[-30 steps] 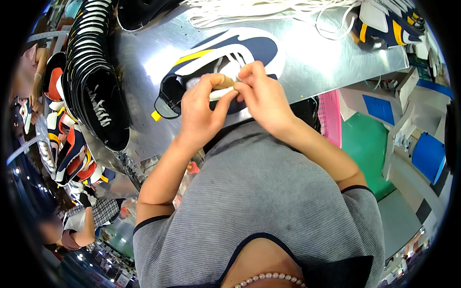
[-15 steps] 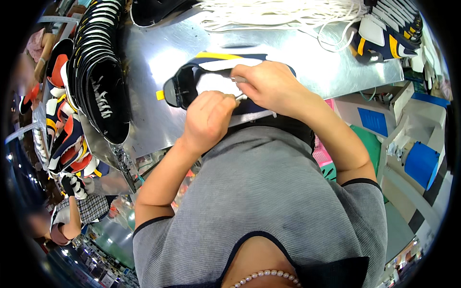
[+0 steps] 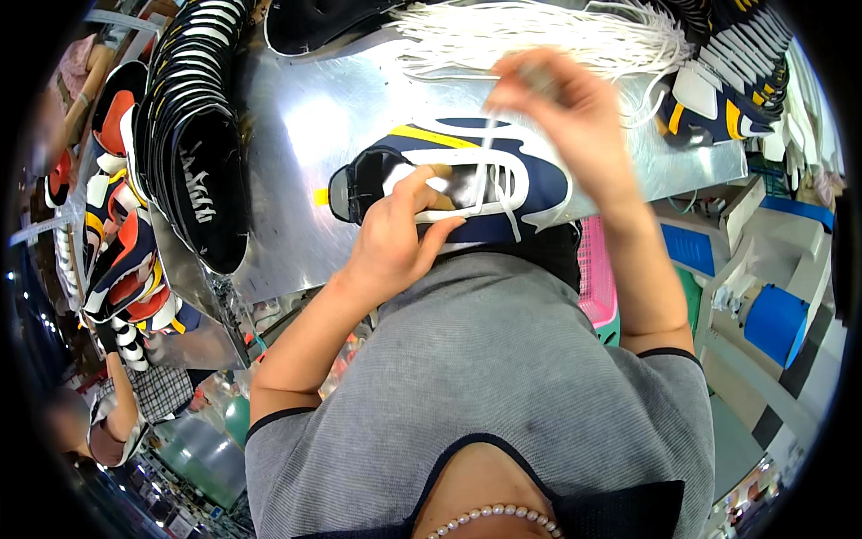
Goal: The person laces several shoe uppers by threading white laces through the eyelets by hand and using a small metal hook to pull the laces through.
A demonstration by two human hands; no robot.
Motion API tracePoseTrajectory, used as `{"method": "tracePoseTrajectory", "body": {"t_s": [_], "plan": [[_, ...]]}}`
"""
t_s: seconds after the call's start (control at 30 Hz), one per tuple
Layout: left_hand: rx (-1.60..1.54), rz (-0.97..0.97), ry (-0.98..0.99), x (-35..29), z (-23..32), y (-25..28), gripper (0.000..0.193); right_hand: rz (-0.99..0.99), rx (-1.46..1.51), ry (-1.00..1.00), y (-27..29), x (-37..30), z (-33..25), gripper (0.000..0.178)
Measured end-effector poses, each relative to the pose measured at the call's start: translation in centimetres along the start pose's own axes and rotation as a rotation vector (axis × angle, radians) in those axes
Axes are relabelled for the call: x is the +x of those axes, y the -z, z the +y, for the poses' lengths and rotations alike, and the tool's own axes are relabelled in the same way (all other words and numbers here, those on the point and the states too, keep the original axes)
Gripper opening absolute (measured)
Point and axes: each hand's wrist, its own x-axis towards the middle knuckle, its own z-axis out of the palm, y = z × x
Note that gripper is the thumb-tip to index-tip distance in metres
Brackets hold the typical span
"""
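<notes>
Shoe upper (image 3: 458,155) pinched in left hand (image 3: 395,229); beyond it, blurred right hand (image 3: 570,103) grasps lace (image 3: 488,136); likely lacing; next move needs steady pull.

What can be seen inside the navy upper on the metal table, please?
Black lining shows at the heel; the left hand covers part of the opening, and the upper hides the toe's inside.

Shoe (image 3: 542,180) on table (image 3: 292,211), nested shoes (image 3: 184,108) left, lace bundle (image 3: 539,40) beyond.

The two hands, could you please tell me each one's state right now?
Left hand: closed on the shoe, at its opening.
Right hand: blurred, apparently closed on a white lace.
</notes>
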Motion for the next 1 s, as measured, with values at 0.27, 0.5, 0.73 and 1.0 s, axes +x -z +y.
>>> {"method": "tracePoseTrajectory", "body": {"t_s": [0.27, 0.5, 0.73, 1.0], "plan": [[-0.202, 0.227, 0.407, 1.1, -1.0, -0.8, 0.056, -0.198, -0.341, -0.206, -2.0, -1.1, 3.2, 0.016], [-0.206, 0.267, 0.576, 1.6, 0.1, -1.3, 0.037, -0.160, -0.361, -0.157, -2.1, -2.3, 2.7, 0.023], [-0.124, 0.289, 0.530, 1.4, 0.4, -1.5, 0.036, -0.177, -0.693, -0.051, -1.3, -5.6, 1.7, 0.021], [-0.077, 0.339, 0.477, 1.2, 0.1, -2.0, 0.038, -0.196, -0.839, 0.070, -2.0, -5.1, 2.4, 0.016]]}}
